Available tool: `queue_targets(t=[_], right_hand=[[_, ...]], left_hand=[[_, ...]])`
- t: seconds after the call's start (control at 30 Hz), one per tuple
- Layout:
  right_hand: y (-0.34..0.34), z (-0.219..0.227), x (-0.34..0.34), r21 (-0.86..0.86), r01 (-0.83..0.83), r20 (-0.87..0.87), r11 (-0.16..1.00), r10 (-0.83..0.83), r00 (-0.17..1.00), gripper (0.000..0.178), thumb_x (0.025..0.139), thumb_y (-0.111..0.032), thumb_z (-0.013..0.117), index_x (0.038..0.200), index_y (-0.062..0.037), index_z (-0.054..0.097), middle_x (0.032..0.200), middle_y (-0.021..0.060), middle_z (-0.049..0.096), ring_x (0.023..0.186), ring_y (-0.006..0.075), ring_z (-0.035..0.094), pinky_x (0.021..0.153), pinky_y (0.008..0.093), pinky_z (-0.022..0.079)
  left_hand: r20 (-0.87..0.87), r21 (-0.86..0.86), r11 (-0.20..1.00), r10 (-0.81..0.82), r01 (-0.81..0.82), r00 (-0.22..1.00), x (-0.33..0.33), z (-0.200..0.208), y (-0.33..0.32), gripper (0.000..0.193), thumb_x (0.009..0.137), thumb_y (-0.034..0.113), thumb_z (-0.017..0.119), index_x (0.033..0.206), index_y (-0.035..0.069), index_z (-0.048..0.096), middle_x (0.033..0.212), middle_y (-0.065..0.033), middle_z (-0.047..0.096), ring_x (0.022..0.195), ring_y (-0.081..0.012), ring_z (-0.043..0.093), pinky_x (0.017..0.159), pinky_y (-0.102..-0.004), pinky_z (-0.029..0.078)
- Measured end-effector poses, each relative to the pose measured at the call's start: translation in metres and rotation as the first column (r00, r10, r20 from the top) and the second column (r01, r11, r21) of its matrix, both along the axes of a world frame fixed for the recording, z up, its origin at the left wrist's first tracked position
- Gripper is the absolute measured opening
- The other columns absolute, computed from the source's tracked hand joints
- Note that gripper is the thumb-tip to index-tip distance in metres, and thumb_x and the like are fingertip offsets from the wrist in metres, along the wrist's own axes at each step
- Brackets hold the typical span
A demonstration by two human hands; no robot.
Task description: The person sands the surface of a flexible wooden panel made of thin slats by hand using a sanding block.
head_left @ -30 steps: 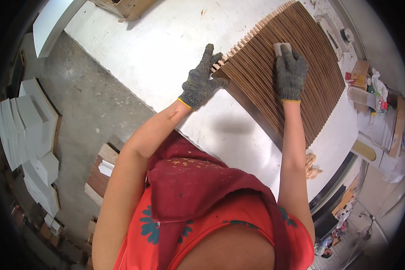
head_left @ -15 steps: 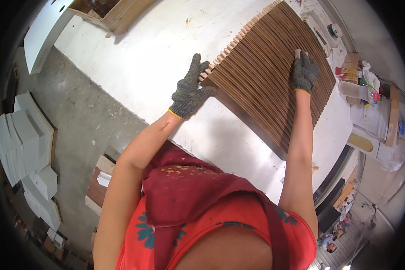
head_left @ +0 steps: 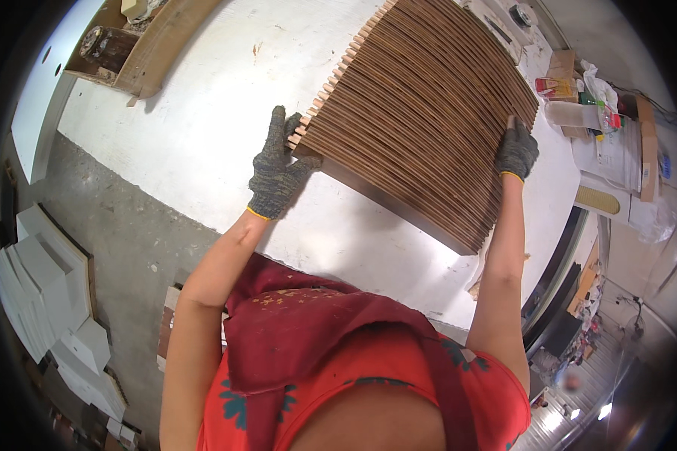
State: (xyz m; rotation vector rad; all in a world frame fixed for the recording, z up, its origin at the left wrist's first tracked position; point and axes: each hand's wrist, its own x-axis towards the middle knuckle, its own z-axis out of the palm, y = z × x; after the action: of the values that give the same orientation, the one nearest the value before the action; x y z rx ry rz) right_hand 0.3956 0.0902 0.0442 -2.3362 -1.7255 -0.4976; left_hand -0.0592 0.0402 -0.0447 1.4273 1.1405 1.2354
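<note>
A wide row of dark brown wooden strips [head_left: 414, 113] lies side by side on the white work table, their pale cut ends stepped along the left side. At the near left corner is my left hand [head_left: 274, 173] in a dark knitted glove, its fingers spread. The thumb lies along the nearest strip, with the other fingers against the pale ends. My right hand [head_left: 517, 154], gloved alike, rests at the right ends of the strips. Its fingers are stretched out and partly lie over the edge; one light fingertip shows bare.
A wooden box [head_left: 154, 64] holding a dark jar [head_left: 109, 46] stands at the far left of the white table [head_left: 180, 128]. A clear plastic bottle [head_left: 575, 115] and clutter lie to the right. White panels [head_left: 34, 289] are stacked on the floor at left.
My right hand has shifted from the top of the strips to their right ends. The left hand stays at the near left corner. The whole view has swung, showing more of the box.
</note>
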Motion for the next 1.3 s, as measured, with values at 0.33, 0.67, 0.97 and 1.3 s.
queue_targets(t=[0.33,0.67,0.97,1.3], right_hand=[[0.017,0.001,-0.256,-0.011,-0.725,-0.464,0.689,0.638,0.614,0.017,0.095,-0.015,0.058,0.108,-0.0107,0.067,0.098,0.0168,0.066,0.090,0.0323,0.063,0.083,0.0422,0.050],[0.072,0.001,-0.153,0.085,-0.339,-0.584,0.937,0.323,0.745,0.016,0.095,-0.021,0.061,0.097,-0.0064,0.066,0.077,0.0079,0.059,0.072,0.0227,0.057,0.069,0.0344,0.051],[0.133,0.004,-0.186,0.099,-0.429,-0.236,0.898,0.440,0.867,0.017,0.094,-0.019,0.061,0.092,-0.0028,0.065,0.094,0.0121,0.066,0.081,0.0218,0.062,0.072,0.0343,0.053],[0.093,-0.019,-0.250,0.185,-0.752,-0.268,0.633,0.769,0.581,0.015,0.094,-0.022,0.058,0.095,-0.0114,0.069,0.088,0.0141,0.066,0.082,0.0293,0.064,0.072,0.0418,0.053]], left_hand=[[0.078,-0.077,0.997,-0.016,0.022,0.997,-0.009,0.000,-0.003,0.104,0.075,0.011,0.084,0.155,0.007,0.017,0.141,-0.0185,0.051,0.126,-0.0261,0.054,0.105,-0.0367,0.048],[-0.136,0.022,1.000,0.001,0.002,0.991,-0.005,0.008,0.000,0.104,0.073,0.000,0.082,0.155,0.007,0.018,0.140,-0.0196,0.053,0.122,-0.0243,0.058,0.098,-0.0338,0.052],[-0.094,-0.024,1.000,0.008,-0.010,0.996,-0.004,0.012,0.000,0.104,0.071,0.003,0.085,0.154,0.006,0.021,0.137,-0.0193,0.055,0.126,-0.0260,0.056,0.104,-0.0355,0.049],[0.033,-0.042,0.999,-0.002,0.004,0.999,-0.004,0.002,-0.001,0.103,0.073,0.003,0.083,0.154,0.004,0.019,0.139,-0.0218,0.054,0.123,-0.0266,0.058,0.099,-0.0334,0.050]])
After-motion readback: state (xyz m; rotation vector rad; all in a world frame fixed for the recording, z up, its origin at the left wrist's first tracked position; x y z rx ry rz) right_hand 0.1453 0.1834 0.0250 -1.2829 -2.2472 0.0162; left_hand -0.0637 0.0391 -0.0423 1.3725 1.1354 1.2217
